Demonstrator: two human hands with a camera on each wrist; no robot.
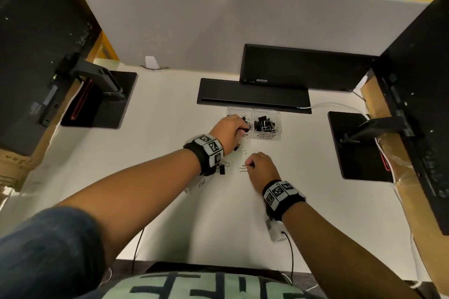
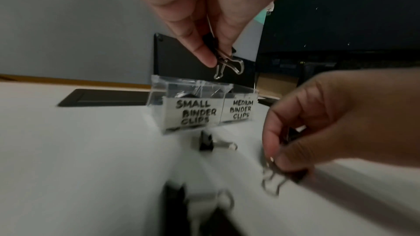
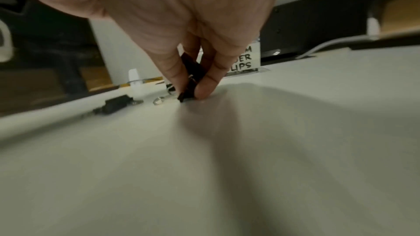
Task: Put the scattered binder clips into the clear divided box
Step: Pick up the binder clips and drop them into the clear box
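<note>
The clear divided box (image 1: 252, 111) stands mid-desk, its front labelled "small binder clips" (image 2: 196, 112) and "medium binder clips" (image 2: 242, 109); both compartments hold black clips. My left hand (image 1: 243, 126) hovers over the small compartment and pinches a small binder clip (image 2: 227, 62) between thumb and finger. Nearer me, my right hand (image 1: 251, 164) pinches a black binder clip (image 3: 189, 85) that rests on the desk, its wire handles (image 1: 243, 168) pointing left. Two loose clips (image 1: 237, 147) (image 1: 222, 168) lie on the desk under my left wrist.
A black flat tray (image 1: 252, 96) and a dark monitor (image 1: 303, 65) sit just behind the box. Black monitor-stand bases (image 1: 104, 99) (image 1: 357, 145) flank the white desk. A grey partition (image 1: 218, 26) closes the back. A white cable (image 1: 335, 104) runs right.
</note>
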